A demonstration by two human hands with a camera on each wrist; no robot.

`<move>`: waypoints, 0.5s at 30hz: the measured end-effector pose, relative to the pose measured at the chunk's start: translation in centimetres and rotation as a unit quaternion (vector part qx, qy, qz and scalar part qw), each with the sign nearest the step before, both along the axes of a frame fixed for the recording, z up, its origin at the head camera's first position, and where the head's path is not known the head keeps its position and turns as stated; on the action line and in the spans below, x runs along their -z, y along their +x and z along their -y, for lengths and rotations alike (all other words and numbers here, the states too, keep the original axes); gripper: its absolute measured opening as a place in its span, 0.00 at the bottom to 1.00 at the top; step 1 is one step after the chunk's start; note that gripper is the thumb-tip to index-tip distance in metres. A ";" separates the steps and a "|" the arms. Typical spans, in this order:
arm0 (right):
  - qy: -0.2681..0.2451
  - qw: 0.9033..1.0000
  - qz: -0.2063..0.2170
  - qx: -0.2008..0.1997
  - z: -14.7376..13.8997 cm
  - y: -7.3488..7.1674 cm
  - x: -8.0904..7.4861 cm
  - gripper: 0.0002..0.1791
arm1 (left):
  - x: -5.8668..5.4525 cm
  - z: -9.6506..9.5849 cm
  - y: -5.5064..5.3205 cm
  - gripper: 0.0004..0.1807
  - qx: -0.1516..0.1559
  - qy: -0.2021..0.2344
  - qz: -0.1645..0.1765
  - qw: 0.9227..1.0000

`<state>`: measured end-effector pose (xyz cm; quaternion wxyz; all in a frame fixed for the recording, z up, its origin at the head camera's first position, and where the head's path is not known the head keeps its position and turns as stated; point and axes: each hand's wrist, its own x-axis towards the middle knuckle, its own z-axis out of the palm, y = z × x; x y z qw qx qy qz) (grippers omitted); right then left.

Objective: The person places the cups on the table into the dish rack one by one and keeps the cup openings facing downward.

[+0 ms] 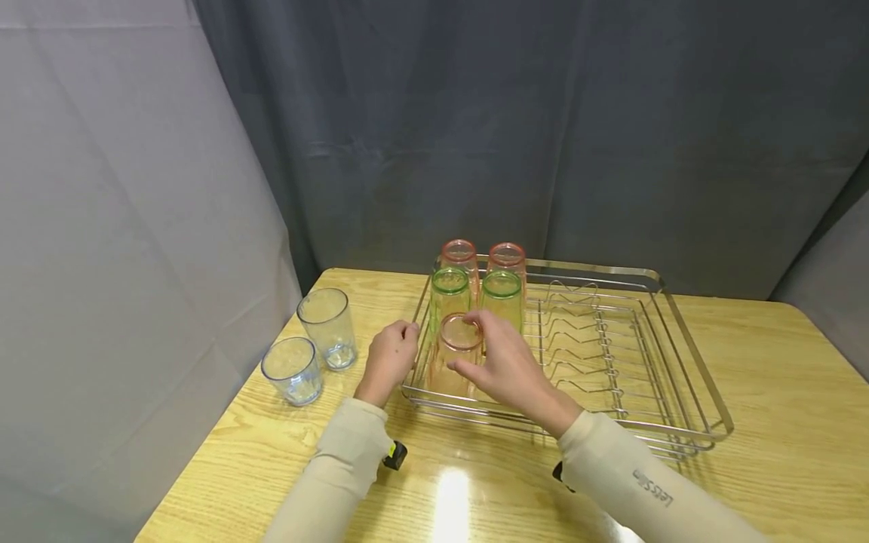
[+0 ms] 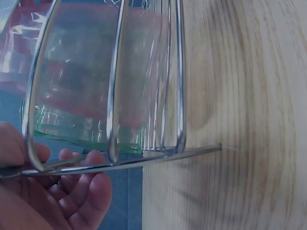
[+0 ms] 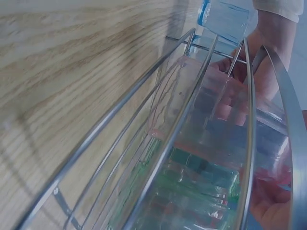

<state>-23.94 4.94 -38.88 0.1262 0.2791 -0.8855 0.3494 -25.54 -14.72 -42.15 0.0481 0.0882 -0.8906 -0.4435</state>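
Note:
My left hand [image 1: 392,354] grips the left rim of the metal wire dish rack [image 1: 597,268]; in the left wrist view its fingers [image 2: 98,189] curl around the rim wire. The right hand [image 1: 505,362] holds a pinkish-orange tumbler [image 1: 446,377] at the rack's front left corner, its thumb on the near side and fingers behind the base. That tumbler stands upside down. Behind it are two inverted green tumblers [image 1: 450,300] [image 1: 504,308], and at the back two inverted pink ones [image 1: 459,254] [image 1: 508,260].
Left of the rack, a short blue-rimmed glass [image 1: 292,369] and a taller clear glass [image 1: 330,332] stand upright on the wooden table [image 1: 224,483]. Wavy wire plate dividers [image 1: 570,335] line the rack's middle. A dark curtain [image 1: 421,136] hangs behind.

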 end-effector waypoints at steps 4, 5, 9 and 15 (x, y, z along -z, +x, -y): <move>0.002 1.000 -0.007 -0.022 0.3 -0.1 0.3 0.33 | -0.1 0.0 0.0 0.22 -0.003 0.002 0.004 1.000; 0.001 1.000 -0.010 -0.029 0.4 -0.1 0.4 0.33 | -0.1 0.1 0.0 0.21 -0.002 0.003 0.004 1.000; 0.023 0.999 -0.008 -0.047 0.4 0.0 0.7 0.38 | 0.0 0.1 -0.1 0.21 0.000 -0.002 -0.001 1.000; 0.037 0.998 0.005 -0.059 -0.7 0.5 0.8 0.42 | 0.1 -0.1 -0.2 0.20 -0.002 -0.004 -0.008 1.000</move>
